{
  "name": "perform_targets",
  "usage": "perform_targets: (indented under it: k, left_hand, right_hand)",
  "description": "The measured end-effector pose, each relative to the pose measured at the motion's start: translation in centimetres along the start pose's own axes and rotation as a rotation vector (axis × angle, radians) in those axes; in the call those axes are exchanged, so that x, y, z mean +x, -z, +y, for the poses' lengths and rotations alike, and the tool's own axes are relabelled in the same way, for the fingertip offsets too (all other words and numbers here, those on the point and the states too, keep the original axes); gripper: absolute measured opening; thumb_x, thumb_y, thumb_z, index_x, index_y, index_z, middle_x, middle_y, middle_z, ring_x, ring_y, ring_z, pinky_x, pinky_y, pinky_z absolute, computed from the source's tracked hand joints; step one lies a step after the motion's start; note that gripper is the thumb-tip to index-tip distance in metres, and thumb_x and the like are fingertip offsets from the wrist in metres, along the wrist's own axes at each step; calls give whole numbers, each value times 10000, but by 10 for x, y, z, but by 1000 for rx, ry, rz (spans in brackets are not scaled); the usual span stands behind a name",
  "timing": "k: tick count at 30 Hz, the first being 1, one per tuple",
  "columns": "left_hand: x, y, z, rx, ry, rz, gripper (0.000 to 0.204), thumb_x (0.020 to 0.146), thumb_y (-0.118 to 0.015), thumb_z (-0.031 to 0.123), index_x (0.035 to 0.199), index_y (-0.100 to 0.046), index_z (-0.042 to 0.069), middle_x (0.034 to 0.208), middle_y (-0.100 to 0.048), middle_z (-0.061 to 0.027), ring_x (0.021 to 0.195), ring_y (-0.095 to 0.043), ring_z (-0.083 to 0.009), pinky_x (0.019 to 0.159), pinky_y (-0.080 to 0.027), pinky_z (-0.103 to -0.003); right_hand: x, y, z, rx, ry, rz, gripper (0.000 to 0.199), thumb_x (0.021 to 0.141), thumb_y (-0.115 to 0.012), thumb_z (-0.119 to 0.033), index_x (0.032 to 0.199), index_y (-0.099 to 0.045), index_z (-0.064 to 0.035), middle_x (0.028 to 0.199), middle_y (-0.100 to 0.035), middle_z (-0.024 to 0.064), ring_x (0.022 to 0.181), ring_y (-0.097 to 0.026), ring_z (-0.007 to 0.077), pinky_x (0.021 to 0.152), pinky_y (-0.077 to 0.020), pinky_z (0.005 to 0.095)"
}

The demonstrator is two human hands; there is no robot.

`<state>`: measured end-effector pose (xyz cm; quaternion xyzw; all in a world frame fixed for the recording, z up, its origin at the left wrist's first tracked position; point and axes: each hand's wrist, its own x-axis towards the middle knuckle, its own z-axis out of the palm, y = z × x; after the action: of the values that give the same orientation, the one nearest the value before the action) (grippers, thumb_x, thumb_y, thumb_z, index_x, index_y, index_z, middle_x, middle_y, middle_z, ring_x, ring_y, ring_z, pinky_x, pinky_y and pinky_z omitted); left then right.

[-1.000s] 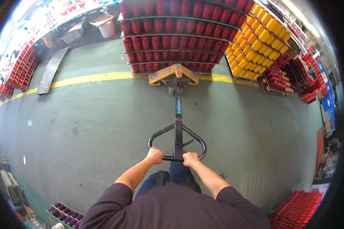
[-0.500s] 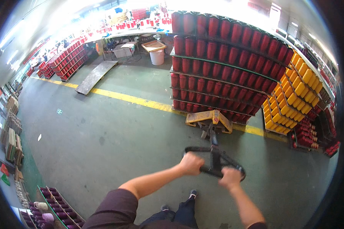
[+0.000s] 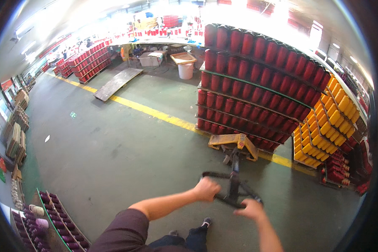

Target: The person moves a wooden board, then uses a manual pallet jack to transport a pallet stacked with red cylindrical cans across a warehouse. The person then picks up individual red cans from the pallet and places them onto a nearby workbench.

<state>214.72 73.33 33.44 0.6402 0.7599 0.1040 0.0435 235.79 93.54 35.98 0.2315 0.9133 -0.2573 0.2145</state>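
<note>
Both my hands are on the black loop handle [image 3: 234, 184] of a yellow pallet jack [image 3: 227, 140]. My left hand [image 3: 206, 189] is wrapped round the handle's left side. On its right side, my right hand [image 3: 250, 208] is closed with fingers over the bar. The jack's body stands against the near side of a tall stack of dark red yarn cones [image 3: 256, 84], layered between thin boards. Its forks are hidden beneath the stack.
Right of the red stack stands a stack of yellow cones [image 3: 323, 126]. A flat wooden pallet [image 3: 118, 84] lies across the yellow floor line [image 3: 155, 115]. Purple cones [image 3: 63, 220] fill racks at lower left. A white bucket [image 3: 185, 70] stands at the back under a wooden tray.
The stack, the jack and the surroundings sit slightly lower and farther right in the picture. My hands have shifted a little lower, still gripping the handle.
</note>
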Motion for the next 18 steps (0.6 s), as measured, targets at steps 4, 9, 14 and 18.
perform_targets:
  k: [4,9,14,18]
  left_hand:
    - [68,53,-29,-69,-40,201,192,585,-692,245,677,-607,100,689,-640,-94,679,-646,-325,604,-492,-448]
    - [-7,-22,-25,-72,-128,237,231,576,-689,246,692,-549,104,666,-588,-65,620,-600,-294,562,-454,-428]
    - [-123,-157,19,-26,-14,-236,184,707,-682,277,793,-638,120,747,-649,-52,748,-657,-255,669,-475,-418]
    - [-137,-178,35,-40,94,-527,163,712,-679,274,801,-720,144,799,-696,-55,804,-684,-250,705,-469,-420]
  right_hand:
    - [68,95,10,726,2,-203,582,872,-617,-591,977,-690,-23,875,-677,64,741,-602,173,713,-486,342]
    - [67,-9,17,370,-144,-75,632,885,-577,-615,873,-731,-1,864,-714,120,811,-638,227,787,-490,384]
    - [21,-217,41,232,-112,-151,620,830,-611,-648,886,-707,-38,896,-696,213,866,-669,374,764,-509,462]
    - [-17,-257,38,-31,107,-59,505,766,-667,-532,968,-704,-70,912,-702,179,878,-671,385,769,-519,480]
